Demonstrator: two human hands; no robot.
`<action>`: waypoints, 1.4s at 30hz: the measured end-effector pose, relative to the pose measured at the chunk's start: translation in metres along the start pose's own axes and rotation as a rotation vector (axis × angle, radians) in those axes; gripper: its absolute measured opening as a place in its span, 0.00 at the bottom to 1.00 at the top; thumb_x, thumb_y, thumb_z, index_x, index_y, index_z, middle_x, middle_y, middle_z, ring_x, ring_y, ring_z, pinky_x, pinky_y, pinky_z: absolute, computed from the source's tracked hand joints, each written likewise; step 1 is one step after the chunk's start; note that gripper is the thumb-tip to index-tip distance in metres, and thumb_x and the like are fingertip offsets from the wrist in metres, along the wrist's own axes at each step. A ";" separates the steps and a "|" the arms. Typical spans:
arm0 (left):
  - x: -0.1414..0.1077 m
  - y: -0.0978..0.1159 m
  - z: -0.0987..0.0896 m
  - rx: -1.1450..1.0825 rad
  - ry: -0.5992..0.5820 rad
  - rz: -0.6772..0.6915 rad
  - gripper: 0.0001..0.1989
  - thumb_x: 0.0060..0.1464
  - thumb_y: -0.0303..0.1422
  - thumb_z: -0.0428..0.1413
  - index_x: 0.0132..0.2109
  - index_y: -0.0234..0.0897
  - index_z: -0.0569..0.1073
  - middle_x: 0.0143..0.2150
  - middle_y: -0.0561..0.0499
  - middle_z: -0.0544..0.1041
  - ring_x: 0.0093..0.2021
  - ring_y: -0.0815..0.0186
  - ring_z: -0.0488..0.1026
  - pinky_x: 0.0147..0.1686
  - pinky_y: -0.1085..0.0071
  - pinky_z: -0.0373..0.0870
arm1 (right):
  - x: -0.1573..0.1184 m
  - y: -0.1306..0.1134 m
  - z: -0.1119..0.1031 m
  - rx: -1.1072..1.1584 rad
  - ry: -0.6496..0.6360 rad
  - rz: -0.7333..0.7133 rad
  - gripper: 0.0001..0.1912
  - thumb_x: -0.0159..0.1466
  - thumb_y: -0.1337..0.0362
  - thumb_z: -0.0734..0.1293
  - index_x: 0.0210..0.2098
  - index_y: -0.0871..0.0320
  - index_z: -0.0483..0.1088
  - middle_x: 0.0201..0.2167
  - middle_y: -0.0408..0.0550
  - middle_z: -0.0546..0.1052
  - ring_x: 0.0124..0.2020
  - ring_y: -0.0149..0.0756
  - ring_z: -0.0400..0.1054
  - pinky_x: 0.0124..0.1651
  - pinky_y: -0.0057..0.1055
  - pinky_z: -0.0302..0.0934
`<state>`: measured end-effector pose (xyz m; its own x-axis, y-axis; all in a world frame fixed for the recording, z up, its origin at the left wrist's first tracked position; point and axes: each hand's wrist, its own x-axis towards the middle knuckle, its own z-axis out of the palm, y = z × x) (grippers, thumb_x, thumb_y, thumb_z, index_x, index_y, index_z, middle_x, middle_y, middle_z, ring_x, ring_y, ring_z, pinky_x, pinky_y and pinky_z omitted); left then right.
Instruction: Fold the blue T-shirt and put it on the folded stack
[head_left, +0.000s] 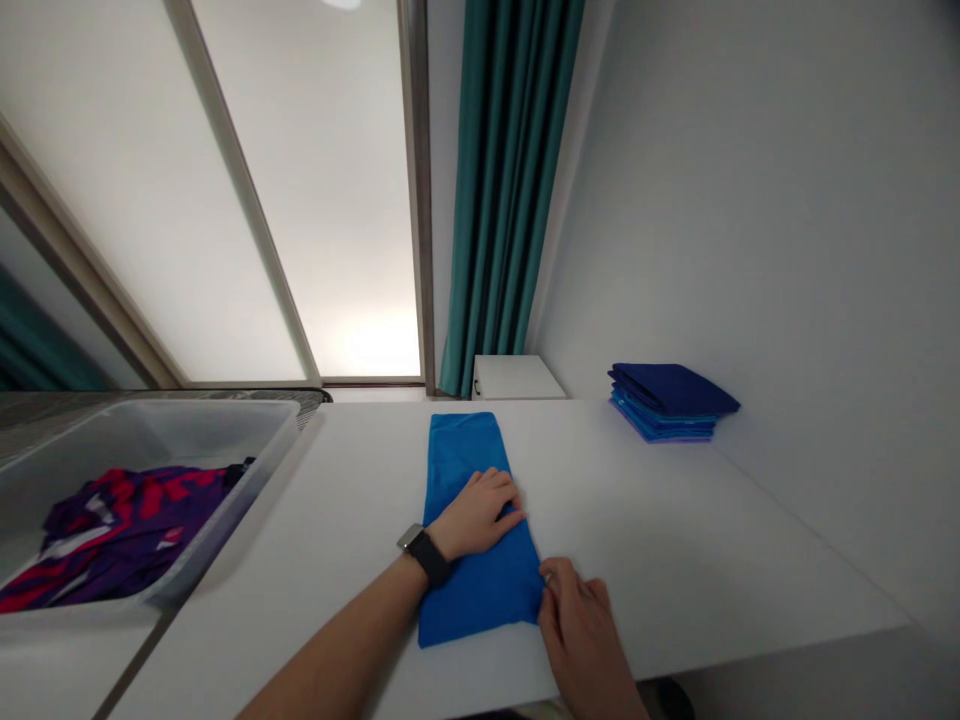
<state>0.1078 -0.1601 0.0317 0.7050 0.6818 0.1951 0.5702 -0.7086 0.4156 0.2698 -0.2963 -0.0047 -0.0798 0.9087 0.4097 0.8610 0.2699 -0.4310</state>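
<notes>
A bright blue folded cloth (pixel 487 590) lies as a long strip on the white table, its length running away from me. My left hand (pixel 480 512) rests palm down on the middle of it, fingers laid flat and slightly bent. A dark-strapped watch (pixel 426 555) is on that wrist. At the near right corner of the cloth, my right hand (pixel 579 620) has its thumb and fingers closed on the edge. The fingertips there are partly hidden.
Folded dark and bright blue cloths (pixel 671 395) form a stack at the right, against the wall. To the left, a translucent plastic bin (pixel 277 425) holds crumpled purple and red clothing (pixel 142 520). Beyond the white table (pixel 337 500) stands a small white cabinet (pixel 517 377).
</notes>
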 end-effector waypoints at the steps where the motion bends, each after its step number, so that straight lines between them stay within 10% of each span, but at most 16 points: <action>1: 0.000 0.000 0.001 0.010 0.001 0.006 0.08 0.64 0.36 0.52 0.39 0.38 0.71 0.43 0.49 0.72 0.46 0.59 0.66 0.47 0.62 0.60 | -0.002 0.002 0.001 -0.013 0.017 0.017 0.07 0.65 0.71 0.56 0.40 0.54 0.61 0.29 0.44 0.75 0.29 0.38 0.70 0.37 0.35 0.56; 15: -0.016 0.041 -0.027 0.224 0.035 0.084 0.08 0.65 0.34 0.49 0.43 0.38 0.71 0.43 0.48 0.73 0.46 0.59 0.68 0.48 0.62 0.61 | -0.011 0.021 -0.019 0.093 0.083 -0.313 0.09 0.66 0.72 0.58 0.42 0.53 0.65 0.34 0.45 0.75 0.35 0.37 0.70 0.39 0.32 0.63; 31: -0.060 0.051 0.005 0.195 -0.010 0.026 0.27 0.66 0.44 0.46 0.67 0.38 0.57 0.67 0.44 0.62 0.67 0.56 0.57 0.66 0.55 0.51 | -0.007 0.022 -0.026 0.050 0.103 -0.454 0.10 0.62 0.72 0.62 0.42 0.55 0.67 0.43 0.51 0.76 0.44 0.39 0.71 0.46 0.35 0.65; 42: -0.093 -0.030 -0.065 0.118 0.121 -0.426 0.16 0.64 0.36 0.44 0.49 0.40 0.74 0.39 0.47 0.77 0.42 0.58 0.73 0.45 0.60 0.64 | 0.085 0.025 -0.022 0.273 -0.215 -0.294 0.13 0.70 0.69 0.54 0.45 0.56 0.69 0.41 0.52 0.75 0.43 0.39 0.70 0.48 0.39 0.66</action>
<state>-0.0022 -0.1905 0.0594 0.3473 0.9281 0.1338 0.8476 -0.3718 0.3787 0.2952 -0.2191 0.0374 -0.4285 0.8184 0.3829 0.6242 0.5746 -0.5294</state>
